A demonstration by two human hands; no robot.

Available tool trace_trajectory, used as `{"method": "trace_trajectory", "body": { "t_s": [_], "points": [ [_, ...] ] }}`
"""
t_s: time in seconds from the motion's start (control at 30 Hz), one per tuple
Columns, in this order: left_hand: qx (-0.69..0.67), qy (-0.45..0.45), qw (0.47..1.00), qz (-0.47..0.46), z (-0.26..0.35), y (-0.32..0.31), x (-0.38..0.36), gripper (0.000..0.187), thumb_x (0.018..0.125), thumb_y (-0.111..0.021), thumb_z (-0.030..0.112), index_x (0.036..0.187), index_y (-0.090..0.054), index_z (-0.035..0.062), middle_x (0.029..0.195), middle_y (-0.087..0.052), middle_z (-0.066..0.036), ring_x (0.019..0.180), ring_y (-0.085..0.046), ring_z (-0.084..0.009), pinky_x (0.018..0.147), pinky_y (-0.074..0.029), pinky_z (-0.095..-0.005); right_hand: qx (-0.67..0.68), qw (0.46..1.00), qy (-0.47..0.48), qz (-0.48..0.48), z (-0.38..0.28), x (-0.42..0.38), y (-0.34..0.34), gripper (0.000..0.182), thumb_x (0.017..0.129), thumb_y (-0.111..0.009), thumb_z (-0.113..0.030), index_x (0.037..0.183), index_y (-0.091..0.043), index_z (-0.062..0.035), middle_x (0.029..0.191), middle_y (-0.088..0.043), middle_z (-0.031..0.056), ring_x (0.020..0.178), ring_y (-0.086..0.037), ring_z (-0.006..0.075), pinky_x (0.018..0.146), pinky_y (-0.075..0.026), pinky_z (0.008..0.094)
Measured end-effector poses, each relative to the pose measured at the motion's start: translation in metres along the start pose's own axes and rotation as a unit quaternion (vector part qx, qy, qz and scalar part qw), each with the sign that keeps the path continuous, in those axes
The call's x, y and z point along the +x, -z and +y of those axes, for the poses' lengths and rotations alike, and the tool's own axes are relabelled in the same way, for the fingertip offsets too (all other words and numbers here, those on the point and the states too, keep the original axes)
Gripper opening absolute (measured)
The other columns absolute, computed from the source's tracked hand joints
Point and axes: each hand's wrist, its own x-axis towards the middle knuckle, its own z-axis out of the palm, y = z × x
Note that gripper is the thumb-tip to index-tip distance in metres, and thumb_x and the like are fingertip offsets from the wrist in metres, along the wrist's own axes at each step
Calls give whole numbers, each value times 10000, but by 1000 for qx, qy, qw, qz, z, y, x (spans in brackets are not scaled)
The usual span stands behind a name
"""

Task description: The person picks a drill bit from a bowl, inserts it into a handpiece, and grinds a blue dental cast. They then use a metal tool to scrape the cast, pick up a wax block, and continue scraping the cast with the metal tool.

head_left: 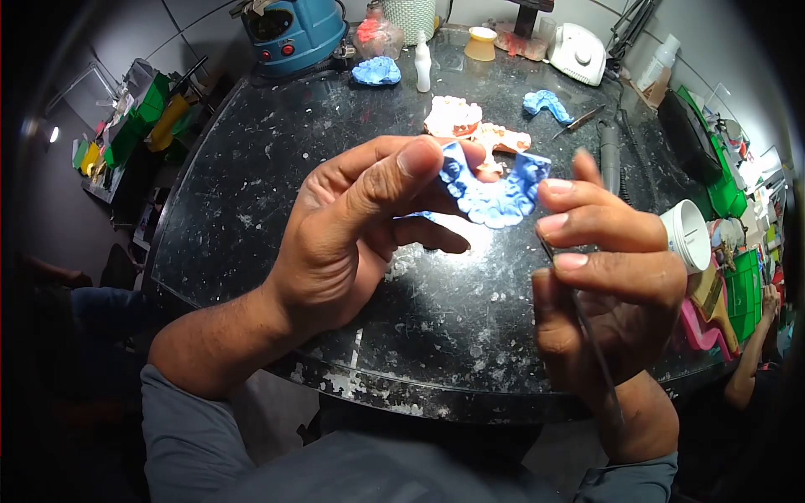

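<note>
My left hand (352,218) is closed on a blue dental impression (495,201), gripping its left end between thumb and fingers. The arch-shaped piece is raised above the table, tooth hollows facing me. Beside its right end is my right hand (608,268), fingers bent round a thin dark metal hand tool (594,339). The tool's long shaft runs down past the wrist, and its upper tip is near the impression's lower right. Behind the impression, plaster dental models (454,115) with reddish parts lie on the black table (251,201).
More blue impression pieces (376,71) lie toward the back, near a white dropper bottle (423,65). A blue machine (293,40) stands back left, a white device (577,54) back right. A grey handpiece (610,159) and white tub (688,236) are at right. Another person's arm (755,352) shows far right.
</note>
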Motion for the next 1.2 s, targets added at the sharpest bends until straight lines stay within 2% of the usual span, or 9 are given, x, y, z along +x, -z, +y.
{"method": "trace_trajectory", "body": {
  "t_s": [0.03, 0.1, 0.2, 0.43, 0.6, 0.7, 1.2],
  "points": [
    [8, -14, 1000, 1, 0, -1, 0, 491, 993, -543, 399, 1231, -569, -29, 1108, -667, -195, 992, -687, -224, 777, -614, -345, 0, 1000, 0, 0, -1, 1, 3, 251, 875, -648, -6, 1029, -461, -70, 1047, -585, 165, 1109, -608, 330, 1123, -336, 564],
    [16, -24, 1000, 1, 1, -2, 0, 489, 990, -551, 392, 1235, -571, -30, 1111, -668, -196, 974, -691, -222, 767, -615, -342, -51, 998, -9, -39, -3, 3, 8, 240, 877, -640, -17, 1027, -463, -77, 1038, -590, 159, 1122, -607, 319, 1160, -258, 576],
    [29, -40, 999, 0, 1, -1, -1, 485, 983, -567, 384, 1235, -577, -30, 1120, -668, -198, 944, -698, -218, 750, -616, -336, -57, 998, -9, -36, -3, 3, 8, 239, 873, -637, -16, 1025, -464, -82, 1035, -593, 153, 1119, -611, 311, 1167, -242, 577],
    [32, -64, 997, 0, 0, 0, 0, 490, 970, -594, 387, 1234, -580, -25, 1129, -666, -202, 939, -700, -215, 741, -617, -337, -51, 998, -8, -30, 0, 1, 5, 255, 829, -656, 34, 993, -495, -77, 1011, -624, 133, 1139, -611, 319, 1170, -246, 573],
    [51, -75, 996, -1, 0, 1, -1, 495, 965, -607, 378, 1242, -576, -32, 1137, -665, -206, 945, -698, -220, 759, -610, -343, -72, 997, 12, -12, 4, -1, 2, 313, 720, -633, 142, 935, -551, -70, 966, -675, 112, 1132, -629, 323, 1165, -267, 568],
    [65, -86, 994, -9, 0, 3, -1, 499, 963, -614, 375, 1243, -575, -35, 1136, -664, -212, 951, -697, -225, 776, -605, -345, -78, 997, 9, -16, 2, 1, 2, 337, 693, -607, 167, 925, -553, -72, 951, -679, 114, 1120, -637, 330, 1162, -273, 568],
    [86, -113, 990, -20, -1, 6, -1, 467, 959, -628, 348, 1218, -583, -39, 1122, -676, -206, 988, -691, -237, 849, -583, -366, -62, 998, -11, 15, 4, -1, 2, 303, 721, -571, 165, 931, -552, -53, 935, -656, 116, 1112, -648, 368, 1165, -265, 569]
  ]
}}
